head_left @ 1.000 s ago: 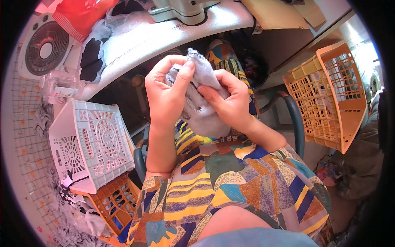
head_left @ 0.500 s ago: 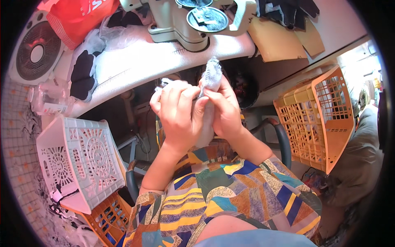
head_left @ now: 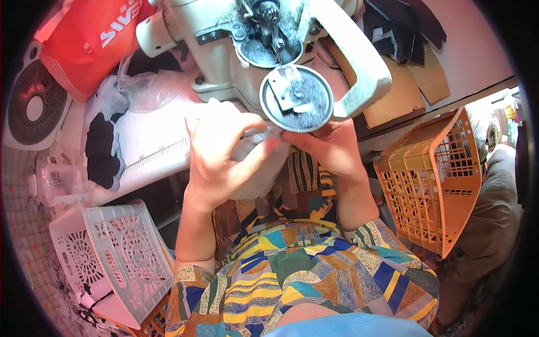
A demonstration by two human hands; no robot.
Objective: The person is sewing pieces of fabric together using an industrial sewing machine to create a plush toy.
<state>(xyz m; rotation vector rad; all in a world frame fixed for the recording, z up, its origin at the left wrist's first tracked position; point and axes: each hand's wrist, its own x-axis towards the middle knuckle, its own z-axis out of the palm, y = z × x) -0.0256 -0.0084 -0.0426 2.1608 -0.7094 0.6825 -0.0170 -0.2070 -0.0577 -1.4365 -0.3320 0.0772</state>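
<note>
- Spotting big white lettering (head_left: 120,28) on the red bag (head_left: 84,64), upper left, running at a slant, with smaller characters just above it
- Also seeing a pale label (head_left: 70,199) on the clear plastic jar (head_left: 59,181), way too blurry to read
- Plus dark ruler-style tick marks (head_left: 157,154) along the front edge of the white worktop (head_left: 143,132), too tiny to make out any numbers

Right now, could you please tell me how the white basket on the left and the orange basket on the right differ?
Cutouts: the white basket has round, swirling patterns in its walls, while the right orange basket has a plain squared grid.
Neighbours: the white basket sits over another orange basket, while no basket shows beneath the right orange basket.
Shared: both have openwork walls.
</note>
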